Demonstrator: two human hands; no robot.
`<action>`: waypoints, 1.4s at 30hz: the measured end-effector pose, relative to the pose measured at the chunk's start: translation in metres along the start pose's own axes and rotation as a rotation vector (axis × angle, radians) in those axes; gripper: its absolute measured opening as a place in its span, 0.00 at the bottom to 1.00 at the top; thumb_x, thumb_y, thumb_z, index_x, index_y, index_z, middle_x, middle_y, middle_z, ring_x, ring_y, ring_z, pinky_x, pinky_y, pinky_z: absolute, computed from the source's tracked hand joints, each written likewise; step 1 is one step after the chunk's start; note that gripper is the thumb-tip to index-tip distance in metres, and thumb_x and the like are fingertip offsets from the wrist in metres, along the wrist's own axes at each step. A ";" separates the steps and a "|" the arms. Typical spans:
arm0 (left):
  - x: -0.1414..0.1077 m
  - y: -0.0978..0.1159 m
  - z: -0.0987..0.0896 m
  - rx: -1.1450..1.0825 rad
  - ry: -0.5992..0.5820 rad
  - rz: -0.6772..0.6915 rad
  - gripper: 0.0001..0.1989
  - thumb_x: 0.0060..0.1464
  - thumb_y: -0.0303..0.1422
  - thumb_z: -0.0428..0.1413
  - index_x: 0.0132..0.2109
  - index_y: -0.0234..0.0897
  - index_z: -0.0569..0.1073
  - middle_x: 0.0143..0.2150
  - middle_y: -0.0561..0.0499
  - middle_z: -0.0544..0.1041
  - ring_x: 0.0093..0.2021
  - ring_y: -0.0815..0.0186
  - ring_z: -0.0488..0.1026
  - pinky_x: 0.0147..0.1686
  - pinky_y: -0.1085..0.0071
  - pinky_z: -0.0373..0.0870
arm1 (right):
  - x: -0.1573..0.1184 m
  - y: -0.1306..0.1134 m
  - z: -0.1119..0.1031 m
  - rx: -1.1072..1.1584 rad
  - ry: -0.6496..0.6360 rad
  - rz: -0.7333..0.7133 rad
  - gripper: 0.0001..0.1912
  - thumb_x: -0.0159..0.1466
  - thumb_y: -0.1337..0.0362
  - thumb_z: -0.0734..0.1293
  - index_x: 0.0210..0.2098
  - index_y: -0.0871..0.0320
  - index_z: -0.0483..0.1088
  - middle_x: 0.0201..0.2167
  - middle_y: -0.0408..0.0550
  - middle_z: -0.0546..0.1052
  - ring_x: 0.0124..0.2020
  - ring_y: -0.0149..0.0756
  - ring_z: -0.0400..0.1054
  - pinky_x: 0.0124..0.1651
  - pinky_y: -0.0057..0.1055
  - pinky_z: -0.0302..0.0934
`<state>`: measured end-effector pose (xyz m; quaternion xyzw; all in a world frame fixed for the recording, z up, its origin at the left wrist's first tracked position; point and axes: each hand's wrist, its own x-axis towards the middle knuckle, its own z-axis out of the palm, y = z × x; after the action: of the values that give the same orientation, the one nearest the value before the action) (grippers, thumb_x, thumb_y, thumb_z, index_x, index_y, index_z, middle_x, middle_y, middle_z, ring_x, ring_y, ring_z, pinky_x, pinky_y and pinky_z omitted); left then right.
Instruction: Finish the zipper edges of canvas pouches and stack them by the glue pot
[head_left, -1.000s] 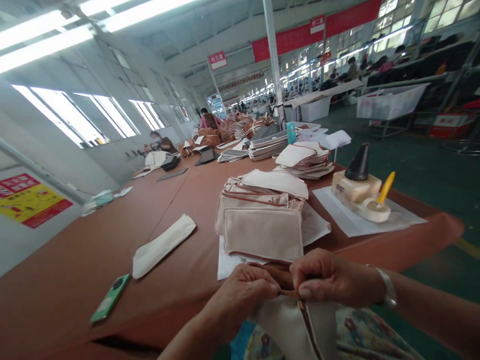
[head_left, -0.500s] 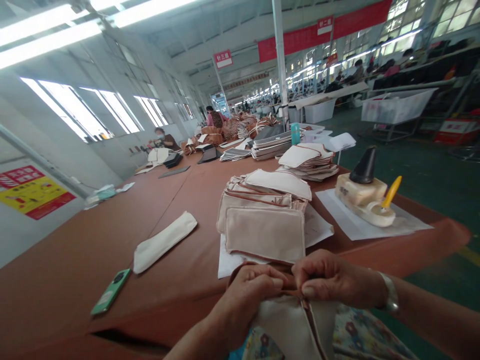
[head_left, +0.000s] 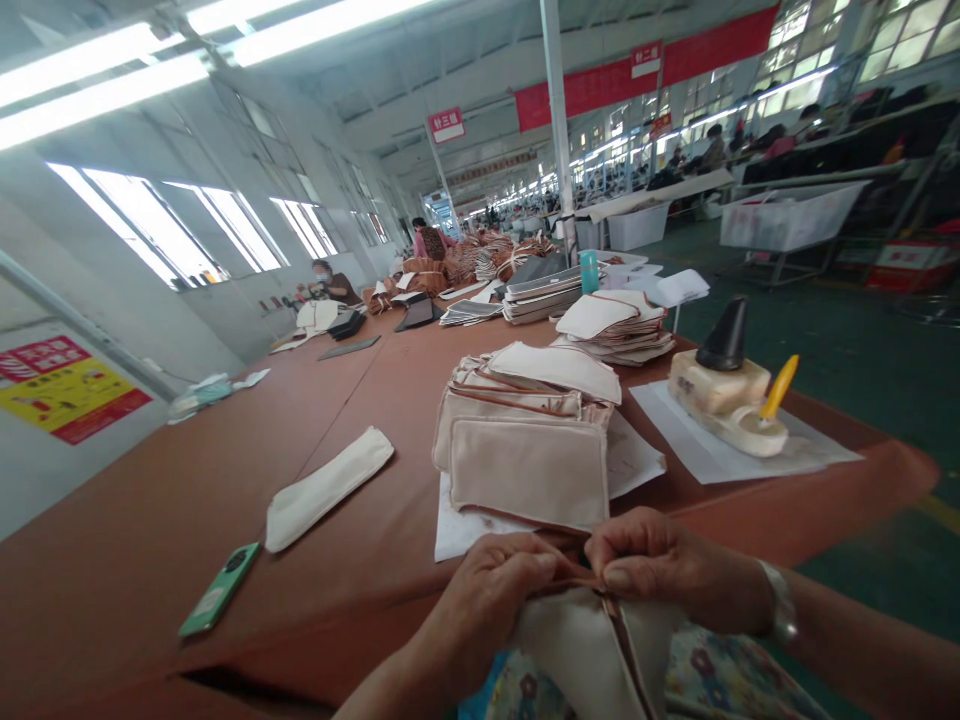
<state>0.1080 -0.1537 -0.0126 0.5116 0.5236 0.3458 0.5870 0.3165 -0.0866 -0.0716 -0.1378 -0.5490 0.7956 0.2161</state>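
Observation:
A cream fabric piece (head_left: 566, 640) with brown edging and a dark lengthwise slit hangs over the lap at the table's front edge. My left hand (head_left: 501, 590) pinches its brown top edge from the left side. Close beside it, my right hand (head_left: 667, 568), with a silvery bracelet at the wrist, grips the same edge between thumb and bent fingers, just above the slit. Directly beyond the hands lies a stack of cream pieces (head_left: 529, 470), partly on white paper (head_left: 465, 525).
A green phone (head_left: 220, 592) and a long cream piece (head_left: 330, 488) lie left on the brown table (head_left: 187, 480). At right, a block with a black cone (head_left: 724, 335) and a yellow-handled tool (head_left: 780, 388) sits on paper. Further stacks and people are behind.
Both hands keep their grip on the fabric's edge. My left hand has turned slightly, and the brown material above the fingers is now lower. The view has shifted slightly.

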 end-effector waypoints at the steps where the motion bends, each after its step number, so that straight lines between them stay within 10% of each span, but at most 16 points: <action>1: -0.001 -0.002 -0.001 0.059 0.042 0.053 0.08 0.49 0.29 0.56 0.36 0.31 0.77 0.28 0.50 0.73 0.27 0.69 0.65 0.26 0.75 0.60 | 0.000 0.003 0.000 0.018 0.020 0.001 0.17 0.61 0.56 0.71 0.30 0.65 0.69 0.23 0.40 0.64 0.23 0.23 0.50 0.24 0.20 0.44; 8: -0.001 -0.019 -0.007 0.649 0.123 0.694 0.08 0.50 0.19 0.55 0.30 0.36 0.68 0.31 0.52 0.70 0.29 0.72 0.64 0.29 0.78 0.61 | 0.000 0.012 0.004 0.102 0.111 0.037 0.19 0.60 0.53 0.72 0.36 0.67 0.75 0.26 0.44 0.71 0.24 0.24 0.58 0.27 0.20 0.50; 24: -0.001 -0.026 -0.002 1.414 0.182 0.889 0.07 0.60 0.23 0.50 0.35 0.36 0.71 0.29 0.49 0.72 0.26 0.64 0.70 0.26 0.69 0.66 | 0.006 0.014 0.016 0.095 0.191 0.101 0.17 0.50 0.59 0.77 0.35 0.66 0.81 0.25 0.45 0.75 0.25 0.26 0.63 0.31 0.23 0.55; 33: 0.005 -0.036 0.003 1.305 0.156 0.726 0.09 0.59 0.22 0.46 0.34 0.36 0.67 0.30 0.48 0.69 0.26 0.64 0.67 0.25 0.70 0.62 | 0.012 0.008 0.025 -0.300 0.278 0.081 0.04 0.50 0.70 0.68 0.23 0.65 0.76 0.18 0.40 0.69 0.21 0.25 0.57 0.24 0.21 0.48; 42: 0.005 -0.014 0.001 0.497 -0.042 0.122 0.08 0.55 0.23 0.48 0.30 0.36 0.66 0.31 0.53 0.69 0.32 0.69 0.64 0.33 0.75 0.61 | 0.005 0.000 0.022 -0.549 0.239 0.121 0.05 0.47 0.74 0.63 0.21 0.63 0.71 0.16 0.36 0.63 0.20 0.24 0.52 0.20 0.21 0.42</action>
<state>0.1087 -0.1528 -0.0273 0.6778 0.5482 0.2306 0.4322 0.3024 -0.1023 -0.0633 -0.3162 -0.7051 0.6069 0.1859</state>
